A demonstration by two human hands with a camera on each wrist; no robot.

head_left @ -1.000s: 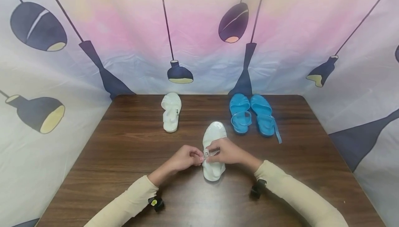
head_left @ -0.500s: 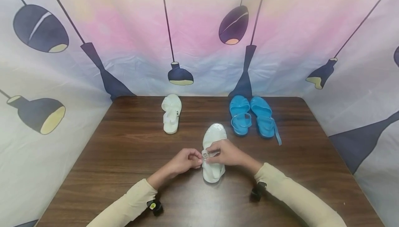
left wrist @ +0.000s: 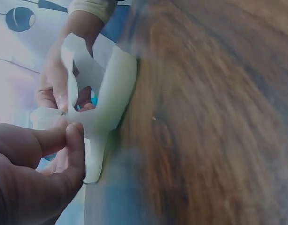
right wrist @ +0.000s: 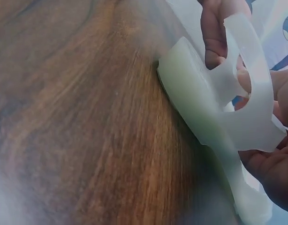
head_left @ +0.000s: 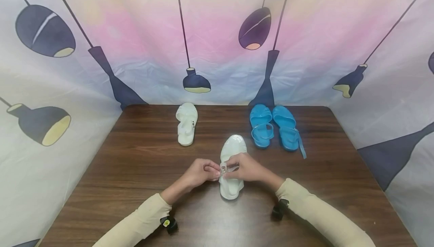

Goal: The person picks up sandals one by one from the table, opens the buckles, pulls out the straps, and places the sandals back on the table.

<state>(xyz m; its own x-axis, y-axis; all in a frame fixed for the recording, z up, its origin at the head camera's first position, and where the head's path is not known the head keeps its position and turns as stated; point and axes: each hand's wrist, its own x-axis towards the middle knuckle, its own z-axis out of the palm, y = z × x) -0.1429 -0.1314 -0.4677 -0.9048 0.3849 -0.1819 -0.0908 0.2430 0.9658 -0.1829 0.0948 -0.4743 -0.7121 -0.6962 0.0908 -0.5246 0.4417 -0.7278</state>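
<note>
A white sandal [head_left: 234, 145] lies on the table with its toe pointing away. At its left side, a clear strap passes by a small metal buckle [head_left: 223, 169]. My left hand [head_left: 200, 172] pinches the strap beside the buckle between thumb and forefinger, as the left wrist view shows close up. From the other side my right hand [head_left: 250, 167] reaches across the sandal, its thumb and fingers pinching the strap at the buckle. In the right wrist view, the ankle strap [right wrist: 259, 70] stands up in a loop above the sole, partly hiding the fingers.
Another white sandal [head_left: 186, 136] lies at the back left of the brown wooden table [head_left: 135, 164]. Two blue sandals [head_left: 261, 115] lie side by side at the back right, one strap trailing. A patterned cloth [head_left: 217, 32] hangs behind the table.
Both hands stay at the buckle. The left hand has dipped slightly and risen again, and the strap end has tipped a little between the fingers. The other sandals have not moved.
</note>
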